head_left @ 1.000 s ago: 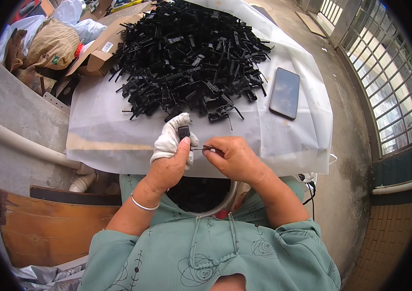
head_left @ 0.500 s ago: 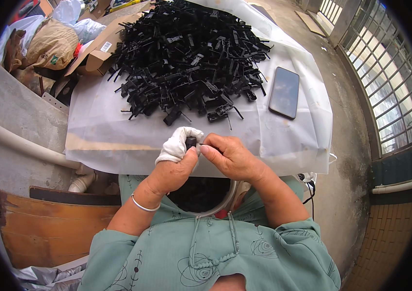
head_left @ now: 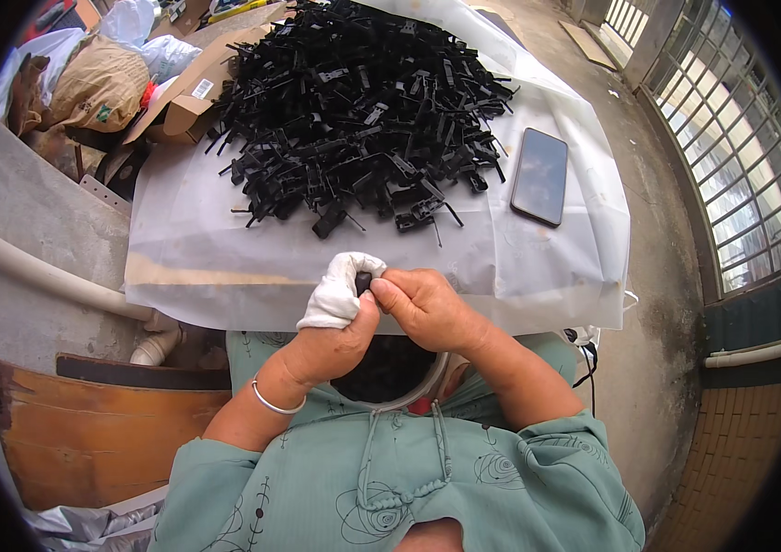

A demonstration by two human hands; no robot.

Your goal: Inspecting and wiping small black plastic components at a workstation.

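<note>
My left hand (head_left: 340,317), its fingers wrapped in a white cloth or glove (head_left: 333,293) and its thumb bare, is closed round a small black plastic part (head_left: 364,281). Against the right side of that part, my right hand (head_left: 423,304) pinches with thumb and forefinger; the fingers cover most of the piece. Both hands meet above the table's near edge. Beyond them a big heap of black plastic parts (head_left: 363,120), many with thin sticks poking out, lies on the white sheet (head_left: 197,244) over the table.
A dark smartphone (head_left: 539,177) lies right of the heap. Between my knees stands a round container (head_left: 436,373) with dark contents. An opened cardboard box (head_left: 190,112) and bags (head_left: 101,78) are at the far left. A pipe (head_left: 50,267) runs along the left wall; a barred window (head_left: 740,138) is at right.
Both hands have come slightly lower, toward me. My right hand has moved in against the black part and left hand. The heap and phone look unchanged.
</note>
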